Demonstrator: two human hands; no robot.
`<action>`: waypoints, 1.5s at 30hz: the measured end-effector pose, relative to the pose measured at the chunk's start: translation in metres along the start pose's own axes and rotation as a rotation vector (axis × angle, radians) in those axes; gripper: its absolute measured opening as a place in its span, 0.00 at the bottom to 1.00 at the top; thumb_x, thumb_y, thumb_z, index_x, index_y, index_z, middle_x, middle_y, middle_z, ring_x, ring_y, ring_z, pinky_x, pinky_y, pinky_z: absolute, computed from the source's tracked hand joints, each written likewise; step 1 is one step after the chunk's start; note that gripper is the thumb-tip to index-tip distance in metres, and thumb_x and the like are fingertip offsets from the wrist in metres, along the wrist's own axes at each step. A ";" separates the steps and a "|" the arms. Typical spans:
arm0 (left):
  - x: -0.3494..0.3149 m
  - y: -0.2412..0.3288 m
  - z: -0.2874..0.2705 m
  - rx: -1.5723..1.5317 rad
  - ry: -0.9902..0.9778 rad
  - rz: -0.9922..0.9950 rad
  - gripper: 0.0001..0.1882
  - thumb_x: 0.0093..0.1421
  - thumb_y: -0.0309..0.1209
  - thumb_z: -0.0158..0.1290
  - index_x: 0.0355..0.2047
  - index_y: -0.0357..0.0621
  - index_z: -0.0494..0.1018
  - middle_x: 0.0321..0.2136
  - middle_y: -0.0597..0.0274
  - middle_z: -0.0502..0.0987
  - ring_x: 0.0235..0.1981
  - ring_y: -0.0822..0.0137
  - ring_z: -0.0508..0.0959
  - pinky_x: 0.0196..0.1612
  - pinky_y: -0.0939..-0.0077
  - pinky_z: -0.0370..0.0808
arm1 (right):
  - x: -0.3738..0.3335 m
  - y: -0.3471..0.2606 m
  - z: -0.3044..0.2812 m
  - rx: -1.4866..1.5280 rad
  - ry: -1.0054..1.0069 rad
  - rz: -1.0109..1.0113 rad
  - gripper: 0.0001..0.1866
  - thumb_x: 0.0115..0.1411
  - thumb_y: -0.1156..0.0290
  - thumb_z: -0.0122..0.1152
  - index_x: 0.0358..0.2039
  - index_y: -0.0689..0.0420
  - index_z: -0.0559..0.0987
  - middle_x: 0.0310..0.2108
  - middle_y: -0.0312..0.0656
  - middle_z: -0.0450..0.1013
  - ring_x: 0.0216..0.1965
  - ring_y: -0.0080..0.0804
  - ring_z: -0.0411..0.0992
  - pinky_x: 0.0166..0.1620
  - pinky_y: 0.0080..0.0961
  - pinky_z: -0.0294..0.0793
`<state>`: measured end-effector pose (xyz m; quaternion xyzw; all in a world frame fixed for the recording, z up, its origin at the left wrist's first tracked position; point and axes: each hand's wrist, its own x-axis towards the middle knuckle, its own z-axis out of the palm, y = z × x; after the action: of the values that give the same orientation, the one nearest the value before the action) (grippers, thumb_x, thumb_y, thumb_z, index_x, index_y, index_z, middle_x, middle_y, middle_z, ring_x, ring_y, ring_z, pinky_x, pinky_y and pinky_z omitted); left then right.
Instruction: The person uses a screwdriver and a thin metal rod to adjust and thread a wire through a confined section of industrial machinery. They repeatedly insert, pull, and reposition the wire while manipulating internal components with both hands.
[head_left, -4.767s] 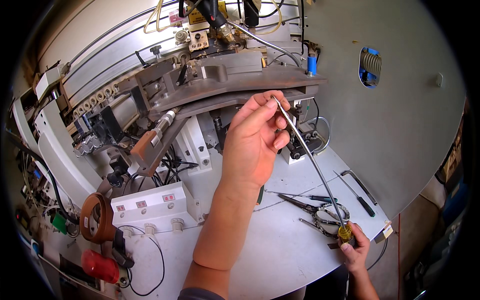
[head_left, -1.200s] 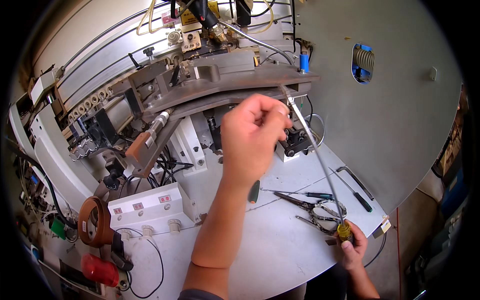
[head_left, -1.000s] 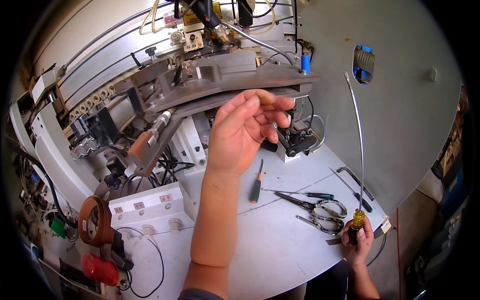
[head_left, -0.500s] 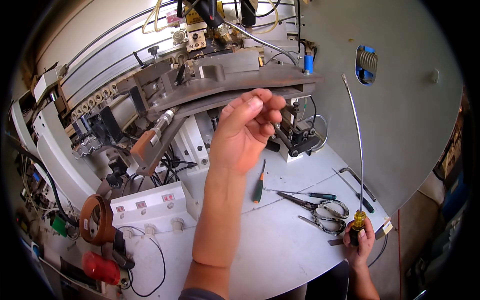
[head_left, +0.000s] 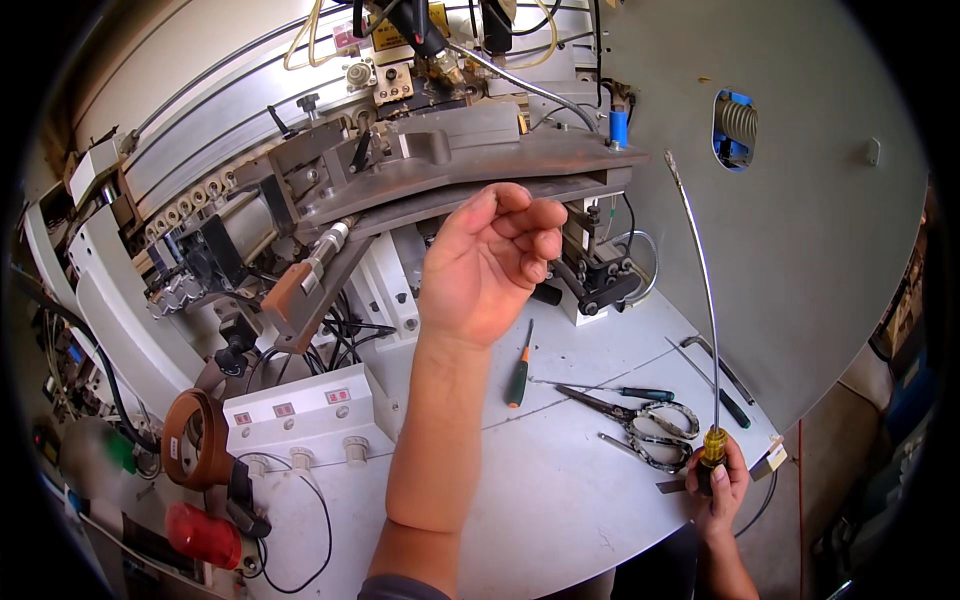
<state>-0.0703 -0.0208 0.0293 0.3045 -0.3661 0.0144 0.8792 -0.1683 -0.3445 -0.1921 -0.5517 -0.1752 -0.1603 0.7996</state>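
Note:
My left hand point(head_left: 482, 265) is raised palm toward me in front of the machine's dark metal plate point(head_left: 470, 168). Its fingers are loosely curled and apart, with nothing seen in them. At the lower right, my right hand point(head_left: 722, 492) is closed round the yellow and black handle of a long tool point(head_left: 706, 290). The tool's thin, slightly bent metal shaft stands upright, its frayed-looking tip level with the plate. On the white table, scissors point(head_left: 640, 425) with wrapped handles lie just left of my right hand.
A green and orange screwdriver point(head_left: 518, 382), another screwdriver point(head_left: 640, 392) and a hex key point(head_left: 730, 370) lie on the table point(head_left: 560, 500). A white control box point(head_left: 305, 410), a brown ring point(head_left: 190, 438) and a red lamp point(head_left: 203, 533) are at left. A grey panel point(head_left: 800, 260) rises at right.
My left thumb and fingertips have parted from a pinch. The long tool's tip has swung a little to the left, with my right hand still around its handle.

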 end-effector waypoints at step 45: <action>0.001 0.007 -0.112 1.410 0.487 -0.363 0.14 0.60 0.36 0.55 0.33 0.36 0.79 0.25 0.60 0.81 0.23 0.74 0.74 0.29 0.78 0.72 | -0.009 0.004 -0.001 -0.348 -0.009 0.006 0.36 0.58 0.54 0.63 0.60 0.65 0.66 0.36 0.45 0.73 0.27 0.19 0.65 0.24 0.11 0.59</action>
<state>-0.0003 0.0457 -0.0279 0.8368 -0.0105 0.1665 0.5215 -0.1741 -0.3438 -0.2001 -0.6829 -0.1470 -0.1832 0.6917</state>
